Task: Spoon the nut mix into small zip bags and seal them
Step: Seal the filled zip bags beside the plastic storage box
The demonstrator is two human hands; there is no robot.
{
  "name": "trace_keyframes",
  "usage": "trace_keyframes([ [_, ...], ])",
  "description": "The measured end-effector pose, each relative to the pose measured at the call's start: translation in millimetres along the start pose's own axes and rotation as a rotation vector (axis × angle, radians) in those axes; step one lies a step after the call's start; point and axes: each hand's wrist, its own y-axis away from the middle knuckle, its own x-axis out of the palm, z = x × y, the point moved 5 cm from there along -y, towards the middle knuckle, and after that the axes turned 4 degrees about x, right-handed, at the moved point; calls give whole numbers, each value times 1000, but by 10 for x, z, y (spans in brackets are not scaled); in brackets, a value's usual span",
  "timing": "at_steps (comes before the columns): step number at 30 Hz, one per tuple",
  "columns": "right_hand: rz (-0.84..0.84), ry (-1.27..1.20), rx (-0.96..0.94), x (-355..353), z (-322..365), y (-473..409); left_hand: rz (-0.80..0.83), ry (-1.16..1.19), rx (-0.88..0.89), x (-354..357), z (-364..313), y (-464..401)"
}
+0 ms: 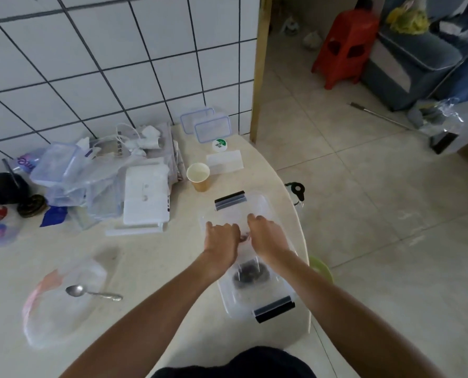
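Two hands work side by side over a clear plastic container on the pale, glossy counter: the left hand and the right hand both have their fingers curled downward, pinching the top of a thin, see-through zip bag between them; motion blur hides exactly how the fingertips meet the film. A small pinkish smear shows at the bag's mouth between the thumbs. The container is a rounded rectangle with soft, cloudy walls and a black clip latch at its far end and another at its near end; a dark heap of nut mix lies in its bottom, under the wrists. To the left, a shiny metal spoon with an ornate handle rests on a limp, crinkled clear bag edged in pink. Farther off stand a tan paper cup with a white inside, a flat white box, a heap of clear tubs and loose plastic film, and two blue-rimmed transparent lids leaning on the white tiled wall. Beyond the counter's curved edge, a red plastic stool sits on the beige floor tiles.
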Motion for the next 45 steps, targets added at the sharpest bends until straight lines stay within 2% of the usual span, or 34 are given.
trace_keyframes([
  [5, 67, 93, -120, 106, 25, -42, -30, -108, 30, 27, 127, -49],
  [7, 0, 101, -202, 68, 0, 45, -87, -63, 58, -12, 171, -31],
  [11, -164, -150, -223, -240, -205, 362, -370, 243, 105, -268, 303, 33],
  [15, -234, -303, -128, -478, -551, 725, -592, 365, 72, -535, 480, -86],
  [17, -245, -348, 6, -477, -734, 925, -529, 392, 46, -576, 536, -273],
  [20, -177, -543, 277, -283, -935, 1241, -254, 507, -44, -469, 636, -601],
  [22, -42, -796, 554, -50, -1010, 1461, -119, 592, -64, -331, 674, -700],
  [24, 125, -1077, 792, 220, -946, 1684, -86, 623, -24, -196, 676, -707],
  [25, 181, -1178, 846, 329, -868, 1765, -98, 636, -8, -147, 686, -692],
  [27, 176, -1333, 868, 465, -686, 1860, -128, 659, 1, -98, 739, -621],
  [31, -68, -1351, 882, 449, -416, 1958, -186, 676, 3, -94, 932, -269],
  [35, -286, -1420, 857, 361, -219, 2227, -251, 732, -18, -73, 1199, 485],
  [41, -423, -1427, 931, 415, -107, 2996, -149, 1100, -34, 327, 1215, 1616],
  [45, -504, -1385, 997, 454, -136, 3646, -39, 1222, -2, 657, 918, 2137],
])
